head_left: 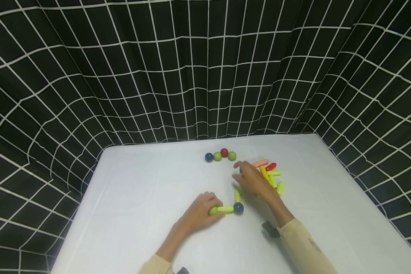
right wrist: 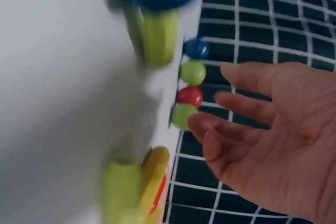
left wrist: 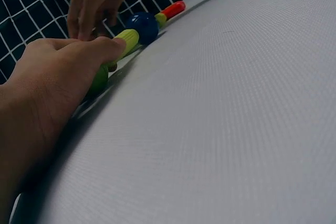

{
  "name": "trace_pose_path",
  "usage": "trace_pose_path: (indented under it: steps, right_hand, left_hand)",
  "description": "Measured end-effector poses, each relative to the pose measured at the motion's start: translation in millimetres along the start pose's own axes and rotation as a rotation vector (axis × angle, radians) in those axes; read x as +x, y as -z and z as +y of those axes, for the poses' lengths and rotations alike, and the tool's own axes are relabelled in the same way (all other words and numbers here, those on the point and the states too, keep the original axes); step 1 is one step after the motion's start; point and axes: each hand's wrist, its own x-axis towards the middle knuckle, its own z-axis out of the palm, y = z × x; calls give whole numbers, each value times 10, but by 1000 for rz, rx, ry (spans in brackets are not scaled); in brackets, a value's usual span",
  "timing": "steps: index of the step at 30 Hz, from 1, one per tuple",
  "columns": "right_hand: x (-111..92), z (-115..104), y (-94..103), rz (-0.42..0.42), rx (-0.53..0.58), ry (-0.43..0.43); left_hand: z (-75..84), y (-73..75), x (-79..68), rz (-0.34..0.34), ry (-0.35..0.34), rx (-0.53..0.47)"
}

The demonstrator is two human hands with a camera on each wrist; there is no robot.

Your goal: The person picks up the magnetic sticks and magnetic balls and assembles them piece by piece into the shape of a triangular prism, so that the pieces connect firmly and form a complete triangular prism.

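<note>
My left hand (head_left: 199,212) grips a green ball (head_left: 212,211) low over the white table. Joined to that ball is a yellow-green stick (head_left: 225,209), which leads to a dark blue ball (head_left: 238,208). A second yellow-green stick (head_left: 238,195) extends from the blue ball toward the far side. In the left wrist view the thumb lies along the first stick. Beyond the joined pieces, my right hand (head_left: 253,179) hovers with loosely bent fingers and nothing in them, as the right wrist view also shows. It is between the loose sticks and the row of balls.
Toward the far edge sit a blue ball (head_left: 209,157), a red ball (head_left: 224,152) and two green balls (head_left: 231,155). Right of the right hand lies a pile of yellow (head_left: 265,174), yellow-green (head_left: 280,188), red (head_left: 271,166) and orange (head_left: 260,163) sticks. Black gridded curtains (head_left: 198,76) surround the table.
</note>
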Motion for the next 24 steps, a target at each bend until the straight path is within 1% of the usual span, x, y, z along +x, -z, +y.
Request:
trace_pose_path:
  steps: [2, 5, 7, 9, 11, 13, 15, 19, 20, 22, 24]
  right_hand:
    - [202, 8, 37, 38, -47, 42]
    - [466, 43, 52, 34, -139, 90]
    - [581, 79, 40, 16, -190, 93]
    - [613, 104, 26, -4, -209, 69]
    - [569, 125, 11, -22, -205, 33]
    - [461, 130, -9, -30, -183, 9]
    - [326, 122, -34, -27, -161, 3]
    - [95, 65, -122, -15, -199, 17]
    - [59, 44, -145, -25, -211, 13]
    - [1, -5, -184, -52, -224, -24]
    - [-29, -55, -202, -91, -205, -70]
  left_hand:
    - [-11, -1, 0, 7, -6, 0]
    - [-24, -9, 5, 17, -8, -3]
    - [-23, -19, 10, 17, -8, -6]
    - [-20, -34, 12, 14, -5, -9]
    - [-18, -55, 10, 7, 0, -10]
    - [-12, -67, 5, 3, 0, -2]
    - [-5, -69, 2, 5, -4, 7]
    - [12, -38, 4, 6, 6, 14]
    - [13, -29, 4, 4, 11, 15]
    - [13, -10, 5, -3, 21, 14]
    - [9, 5, 8, -4, 17, 21]
